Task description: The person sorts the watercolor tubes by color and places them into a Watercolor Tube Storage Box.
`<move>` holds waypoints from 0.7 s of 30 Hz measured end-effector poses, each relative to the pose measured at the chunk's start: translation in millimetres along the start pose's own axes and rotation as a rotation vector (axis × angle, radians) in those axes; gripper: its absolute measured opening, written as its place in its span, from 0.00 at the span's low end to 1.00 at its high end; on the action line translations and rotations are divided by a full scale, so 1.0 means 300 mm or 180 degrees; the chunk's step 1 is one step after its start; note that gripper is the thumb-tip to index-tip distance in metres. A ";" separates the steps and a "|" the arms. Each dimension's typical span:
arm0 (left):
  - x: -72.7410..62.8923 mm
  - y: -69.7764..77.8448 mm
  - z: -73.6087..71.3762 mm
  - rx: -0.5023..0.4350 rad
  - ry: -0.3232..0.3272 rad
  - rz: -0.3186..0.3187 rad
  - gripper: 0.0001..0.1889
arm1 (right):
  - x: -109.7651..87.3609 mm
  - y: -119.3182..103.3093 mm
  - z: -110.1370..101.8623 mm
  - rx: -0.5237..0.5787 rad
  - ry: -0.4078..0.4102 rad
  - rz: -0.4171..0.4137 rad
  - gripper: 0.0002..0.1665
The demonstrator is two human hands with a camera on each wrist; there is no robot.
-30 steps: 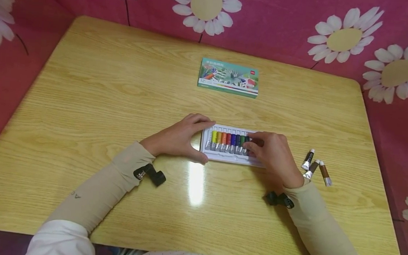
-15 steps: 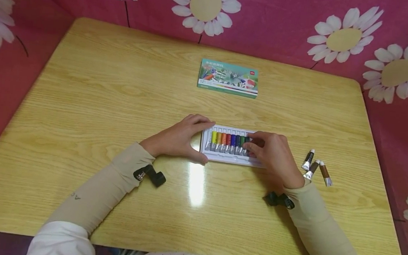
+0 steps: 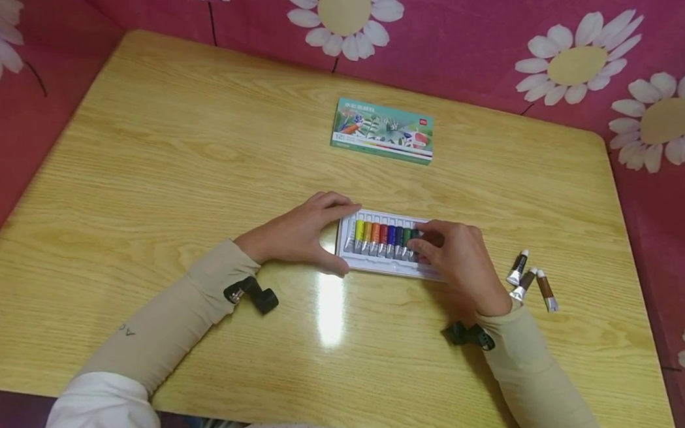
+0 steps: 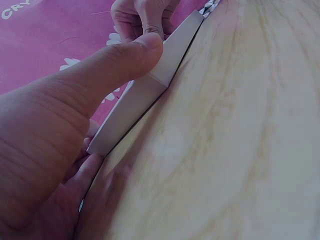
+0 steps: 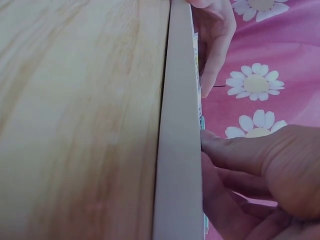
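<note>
A white tray [image 3: 369, 263] lies on the table with a row of small paint tubes [image 3: 383, 237] in it, from white and yellow through red and blue to green. At its left end my left hand [image 3: 303, 231] holds it, thumb at the near corner and fingers at the far one; in the left wrist view that thumb [image 4: 147, 47] sits on the white rim. My right hand [image 3: 462, 254] is over the tray's right end, thumb and forefinger pinching a dark paint tube [image 3: 415, 233] at the end of the row. The hand hides most of that tube.
Several loose tubes lie right of my right wrist: a black tube [image 3: 518, 268], a dark brown tube [image 3: 524, 284] and a lighter brown tube [image 3: 546, 292]. A green paint box [image 3: 383, 131] lies farther back. Pink flowered cloth [image 3: 459, 44] stands behind the table [image 3: 205, 147].
</note>
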State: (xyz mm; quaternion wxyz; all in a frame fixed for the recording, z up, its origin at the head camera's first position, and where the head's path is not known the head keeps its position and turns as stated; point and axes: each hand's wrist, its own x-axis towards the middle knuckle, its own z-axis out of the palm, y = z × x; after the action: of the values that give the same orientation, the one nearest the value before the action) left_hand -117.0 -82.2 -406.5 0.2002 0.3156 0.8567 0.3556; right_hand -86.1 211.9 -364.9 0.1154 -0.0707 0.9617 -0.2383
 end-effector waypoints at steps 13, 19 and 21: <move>0.000 -0.003 0.003 0.0027 0.0016 -0.0008 0.60 | 0.001 0.003 0.002 0.0076 -0.0025 -0.0008 0.22; 0.002 -0.007 0.005 0.0023 0.0013 -0.0011 0.59 | 0.002 0.019 0.000 0.0065 -0.0036 -0.0069 0.19; 0.002 -0.007 0.005 0.0018 0.0009 -0.0019 0.59 | 0.003 0.024 0.000 0.0062 -0.0014 -0.0112 0.18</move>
State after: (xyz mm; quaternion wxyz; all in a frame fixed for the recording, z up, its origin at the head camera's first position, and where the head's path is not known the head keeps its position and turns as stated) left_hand -117.4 -82.3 -409.2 0.1992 0.3131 0.8589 0.3530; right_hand -87.6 218.2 -368.5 0.1140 -0.0870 0.9577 -0.2495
